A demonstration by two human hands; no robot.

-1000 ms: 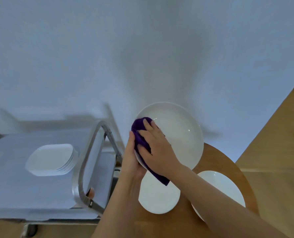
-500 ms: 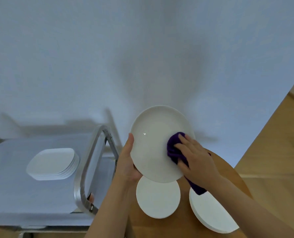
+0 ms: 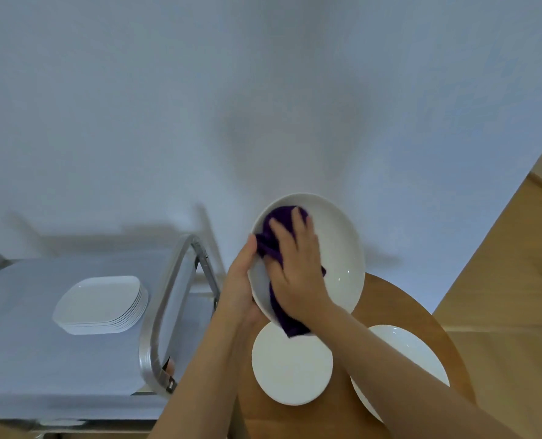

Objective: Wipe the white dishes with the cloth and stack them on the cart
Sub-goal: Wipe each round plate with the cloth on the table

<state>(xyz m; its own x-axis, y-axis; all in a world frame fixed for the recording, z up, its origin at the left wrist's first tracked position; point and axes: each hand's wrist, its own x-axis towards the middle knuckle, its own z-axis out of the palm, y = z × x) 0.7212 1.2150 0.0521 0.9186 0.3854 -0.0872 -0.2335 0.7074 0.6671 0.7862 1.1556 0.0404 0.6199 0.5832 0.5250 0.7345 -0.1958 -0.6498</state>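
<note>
The right hand [image 3: 295,267] presses a purple cloth [image 3: 274,245] flat against the inside of a large white plate [image 3: 339,248], fingers spread over the fabric, whose tail hangs past the plate's lower rim. The left hand [image 3: 241,286] grips that plate by its left edge, thumb on the rim beside the cloth, holding it tilted above the tabletop [image 3: 396,305].

Under the raised plate, a small round plate [image 3: 291,365] lies flat on the round wooden tabletop; a second round plate [image 3: 415,353] sits to its right, partly hidden by the right forearm. Both lie close to the tabletop's edge.

To the left stands the cart [image 3: 26,343], its metal handle loop [image 3: 165,302] rising between the hands and the cart surface. A stack of rectangular white dishes [image 3: 101,304] sits on the cart, with bare surface around it. A pale wall fills the background.
</note>
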